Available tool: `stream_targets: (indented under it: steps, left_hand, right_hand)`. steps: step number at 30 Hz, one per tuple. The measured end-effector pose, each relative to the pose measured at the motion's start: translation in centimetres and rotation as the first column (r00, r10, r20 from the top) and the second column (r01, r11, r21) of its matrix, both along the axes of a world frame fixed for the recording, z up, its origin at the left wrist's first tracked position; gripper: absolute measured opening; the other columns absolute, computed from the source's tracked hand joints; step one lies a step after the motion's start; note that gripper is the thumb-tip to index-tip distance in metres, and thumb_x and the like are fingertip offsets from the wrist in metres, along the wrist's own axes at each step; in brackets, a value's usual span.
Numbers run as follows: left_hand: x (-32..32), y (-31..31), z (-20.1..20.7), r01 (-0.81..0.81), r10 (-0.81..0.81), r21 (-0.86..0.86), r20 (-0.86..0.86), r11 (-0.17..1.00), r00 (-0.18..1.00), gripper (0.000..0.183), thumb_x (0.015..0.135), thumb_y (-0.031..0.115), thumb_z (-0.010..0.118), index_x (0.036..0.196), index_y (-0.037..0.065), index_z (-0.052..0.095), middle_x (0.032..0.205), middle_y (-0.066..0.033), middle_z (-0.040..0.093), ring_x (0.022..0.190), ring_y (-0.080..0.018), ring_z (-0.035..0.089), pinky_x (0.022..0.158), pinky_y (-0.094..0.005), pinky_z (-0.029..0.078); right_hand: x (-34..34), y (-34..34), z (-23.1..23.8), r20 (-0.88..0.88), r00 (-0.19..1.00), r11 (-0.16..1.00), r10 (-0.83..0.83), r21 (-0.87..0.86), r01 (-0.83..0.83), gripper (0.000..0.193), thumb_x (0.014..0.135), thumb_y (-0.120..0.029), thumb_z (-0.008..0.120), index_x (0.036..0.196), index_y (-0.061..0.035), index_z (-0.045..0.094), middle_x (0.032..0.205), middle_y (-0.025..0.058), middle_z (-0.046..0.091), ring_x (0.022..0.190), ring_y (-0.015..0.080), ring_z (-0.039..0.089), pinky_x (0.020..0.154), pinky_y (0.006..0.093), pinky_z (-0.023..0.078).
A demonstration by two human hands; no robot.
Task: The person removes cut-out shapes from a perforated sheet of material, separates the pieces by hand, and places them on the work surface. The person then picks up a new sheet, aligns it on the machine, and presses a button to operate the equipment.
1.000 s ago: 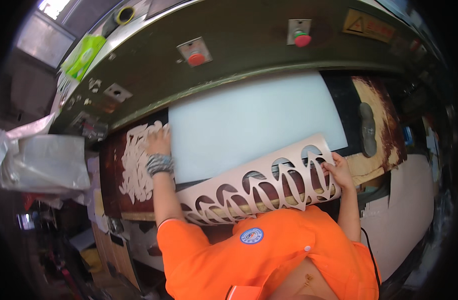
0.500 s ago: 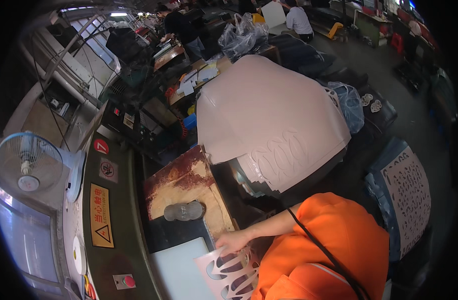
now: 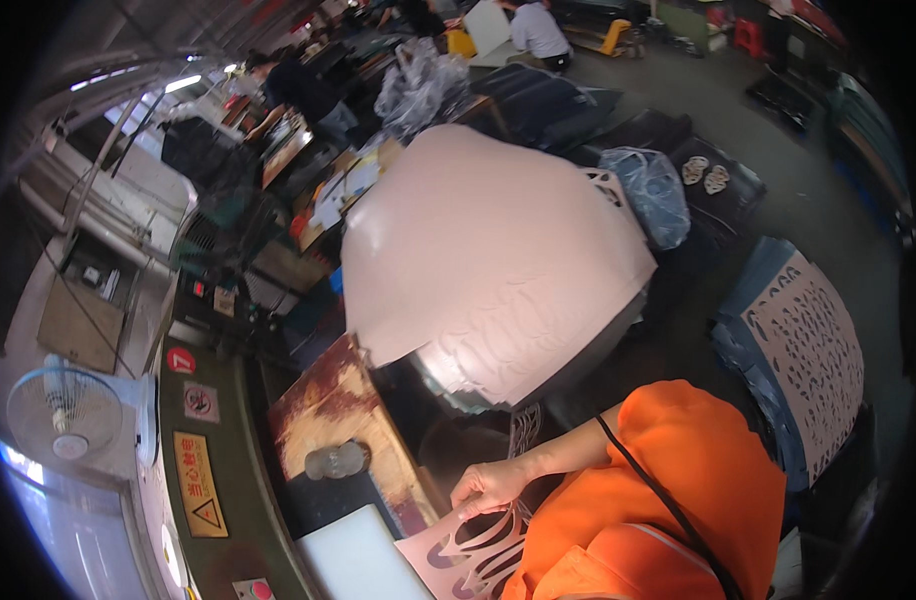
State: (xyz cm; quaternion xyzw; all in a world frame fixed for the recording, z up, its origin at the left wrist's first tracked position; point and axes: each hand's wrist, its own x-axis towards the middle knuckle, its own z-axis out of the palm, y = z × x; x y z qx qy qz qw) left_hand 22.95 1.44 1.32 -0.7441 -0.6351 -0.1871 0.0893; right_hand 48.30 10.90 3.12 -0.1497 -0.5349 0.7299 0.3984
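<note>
The perforated sheet is showing a pale pink face, with long, rounded openings leaving narrow, curving strips between them. It is lying low in the view, partly over a white board, and its near part is disappearing behind the orange shirt. The right hand is grasping its upper edge, fingers bent over the material. The left hand is staying outside the view, so I cannot tell whether it is gripping anything.

A bluish clear bag is sitting against the far side of a big pale pink pile of sheets, and a crumpled clear bag is resting beyond it; I cannot make out what either is holding.

Beyond the white board, a grey rounded block is lying beside a worn red-and-tan wooden board. A green machine is running along the left, with a fan standing beside it. At the right, another pink sheet full of holes is lying over blue-grey material. Farther off, two people are working, and a red stool is standing on the grey floor.
</note>
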Motion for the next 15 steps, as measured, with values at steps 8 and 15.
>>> stream_targets:
  steps: [8,15]
  left_hand:
    - [1.6,-7.7,-0.3,0.120,-0.119,0.063,-0.018,0.991,0.993,0.030,0.086,0.038,0.067,0.102,0.013,0.064,0.089,-0.0110,0.059,0.082,-0.0331,0.055,0.071,-0.0495,0.044]
    - [4.0,-13.1,3.0,0.203,-0.195,0.162,-0.060,0.966,0.979,0.028,0.084,0.036,0.072,0.095,0.011,0.067,0.079,-0.0108,0.060,0.073,-0.0333,0.057,0.064,-0.0477,0.046]
  right_hand:
    - [7.6,-11.5,-2.3,0.138,0.907,0.908,-0.398,-0.084,0.411,0.020,0.096,-0.018,0.060,0.089,0.0000,0.064,0.053,-0.0006,0.052,0.044,0.0057,0.047,0.042,0.0225,0.038]
    - [13.0,-19.5,0.2,0.203,0.812,0.831,-0.547,0.010,0.557,0.025,0.097,-0.023,0.060,0.088,0.0009,0.062,0.054,0.0001,0.053,0.046,0.0075,0.049,0.044,0.0238,0.040]
